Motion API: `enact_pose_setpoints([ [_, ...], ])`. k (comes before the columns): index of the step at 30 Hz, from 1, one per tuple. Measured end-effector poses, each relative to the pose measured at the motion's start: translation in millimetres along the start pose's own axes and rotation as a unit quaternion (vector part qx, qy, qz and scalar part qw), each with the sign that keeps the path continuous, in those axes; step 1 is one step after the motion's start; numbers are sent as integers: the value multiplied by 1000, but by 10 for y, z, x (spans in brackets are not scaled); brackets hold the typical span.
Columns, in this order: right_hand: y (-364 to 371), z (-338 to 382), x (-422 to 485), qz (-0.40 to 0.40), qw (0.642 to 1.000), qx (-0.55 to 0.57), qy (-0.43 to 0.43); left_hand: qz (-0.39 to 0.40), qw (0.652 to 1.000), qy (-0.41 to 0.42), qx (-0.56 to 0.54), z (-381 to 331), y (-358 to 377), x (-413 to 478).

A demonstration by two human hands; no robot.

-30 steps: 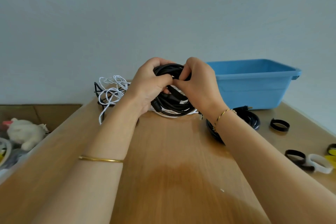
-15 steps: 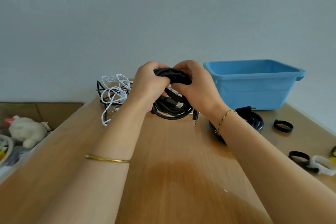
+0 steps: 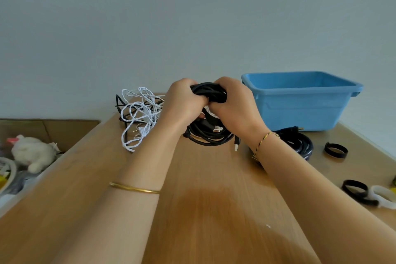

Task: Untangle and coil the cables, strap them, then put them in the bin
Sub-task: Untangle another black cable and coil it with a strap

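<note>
1. My left hand (image 3: pixel 184 100) and right hand (image 3: pixel 232 103) both clench the black cable coil (image 3: pixel 209 133) above the worktop (image 3: pixel 214 178); I judge it unstrapped.
2. The white cable tangle (image 3: pixel 138 115) waits untouched.
3. The blue bin (image 3: pixel 300 100) looks empty; straps (image 3: pixel 335 150) lie unused.

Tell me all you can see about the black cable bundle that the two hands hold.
The black cable bundle is a loose coil of thick, smooth, rubbery-looking cable. The left hand and right hand both grip its upper part, raised; the lower loops hang to the wooden table. A plug end dangles at the right. No strap shows on it. It sits between the white cable tangle and the blue bin.
</note>
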State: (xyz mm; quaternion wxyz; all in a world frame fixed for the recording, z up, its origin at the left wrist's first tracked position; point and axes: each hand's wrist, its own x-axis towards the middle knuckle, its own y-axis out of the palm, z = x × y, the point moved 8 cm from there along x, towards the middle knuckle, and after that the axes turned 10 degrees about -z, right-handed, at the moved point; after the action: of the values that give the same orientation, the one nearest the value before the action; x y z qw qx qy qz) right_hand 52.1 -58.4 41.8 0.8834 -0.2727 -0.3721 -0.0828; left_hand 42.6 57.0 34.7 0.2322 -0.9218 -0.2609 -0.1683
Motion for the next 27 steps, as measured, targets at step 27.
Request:
enact_pose_setpoints([
  [27, -55, 327, -48, 63, 967, -189, -156, -136, 986, -47, -85, 215, -224, 94],
])
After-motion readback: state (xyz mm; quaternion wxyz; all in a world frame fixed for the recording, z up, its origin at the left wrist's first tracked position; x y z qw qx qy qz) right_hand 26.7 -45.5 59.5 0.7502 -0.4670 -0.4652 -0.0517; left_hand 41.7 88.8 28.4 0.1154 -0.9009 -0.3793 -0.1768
